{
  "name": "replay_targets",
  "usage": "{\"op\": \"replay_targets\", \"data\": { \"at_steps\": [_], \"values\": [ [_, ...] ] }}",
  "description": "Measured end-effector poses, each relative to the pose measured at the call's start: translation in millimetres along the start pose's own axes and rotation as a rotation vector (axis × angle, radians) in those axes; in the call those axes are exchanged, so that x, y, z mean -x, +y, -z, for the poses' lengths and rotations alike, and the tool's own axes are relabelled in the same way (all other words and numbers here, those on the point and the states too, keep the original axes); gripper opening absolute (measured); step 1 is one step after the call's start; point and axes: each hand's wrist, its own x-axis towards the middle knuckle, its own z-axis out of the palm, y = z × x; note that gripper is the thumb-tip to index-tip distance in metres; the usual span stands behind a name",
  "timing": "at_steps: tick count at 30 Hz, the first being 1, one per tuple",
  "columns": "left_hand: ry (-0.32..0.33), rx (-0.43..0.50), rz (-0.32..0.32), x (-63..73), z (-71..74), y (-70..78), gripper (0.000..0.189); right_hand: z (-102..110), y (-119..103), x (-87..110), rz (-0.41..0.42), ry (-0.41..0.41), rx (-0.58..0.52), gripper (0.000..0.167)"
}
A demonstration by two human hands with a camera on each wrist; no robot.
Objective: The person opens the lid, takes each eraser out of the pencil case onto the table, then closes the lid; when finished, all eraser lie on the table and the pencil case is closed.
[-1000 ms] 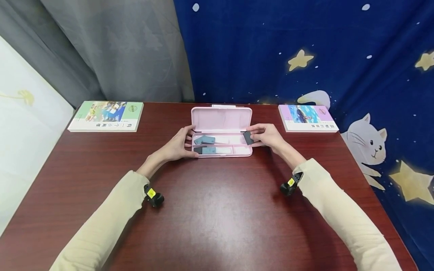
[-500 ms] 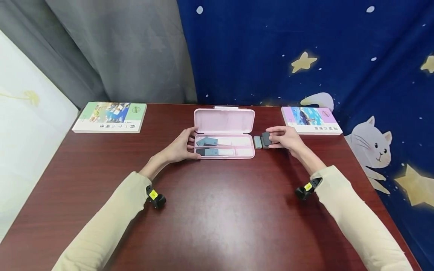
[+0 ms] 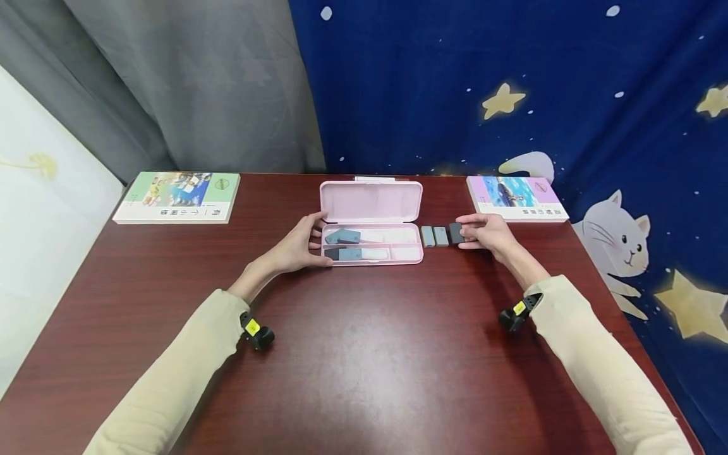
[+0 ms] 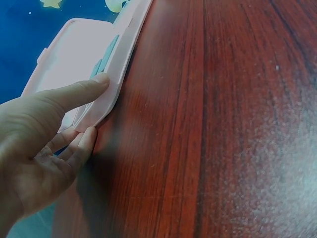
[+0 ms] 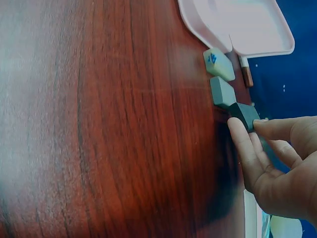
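A pink pencil case (image 3: 371, 201) lies open at the middle of the table's far side, lid tilted back. My left hand (image 3: 297, 245) grips its left end, the thumb on the near corner and fingers round the side, also shown in the left wrist view. Inside the case are several blue-grey pieces (image 3: 349, 253), one with a dark end. To the right of the case stand two small blue-grey erasers (image 3: 428, 236) in a row. At the end of this row, my right hand (image 3: 489, 236) pinches a dark eraser (image 5: 244, 116) between thumb and fingers.
A green-and-white book (image 3: 177, 197) lies at the far left of the table (image 3: 364, 354). A purple-and-white book (image 3: 516, 199) lies at the far right, close behind my right hand. Grey and blue curtains hang behind the far edge.
My right hand has moved right from the case's right end with the dark eraser. Two blue-grey erasers now show between it and the case. The left hand stays on the case.
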Motion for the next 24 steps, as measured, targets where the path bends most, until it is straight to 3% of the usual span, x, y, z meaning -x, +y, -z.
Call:
{"op": "replay_targets", "data": {
  "at_steps": [8, 13, 24],
  "values": [
    [-0.001, 0.000, 0.000, -0.9, -0.5, -1.4, 0.099, 0.3, 9.4, -3.7, -0.023, -0.005, 0.039, 0.039],
    [-0.002, 0.005, -0.004, -1.4, -0.9, -1.0, 0.099, -0.9, 14.4, -10.1, -0.005, 0.019, 0.007, 0.035],
    [0.004, -0.011, -0.007, 1.3, -0.1, -0.1, 0.098, -4.3, 6.0, -10.3, -0.055, 0.003, 0.046, 0.041]
  ]
}}
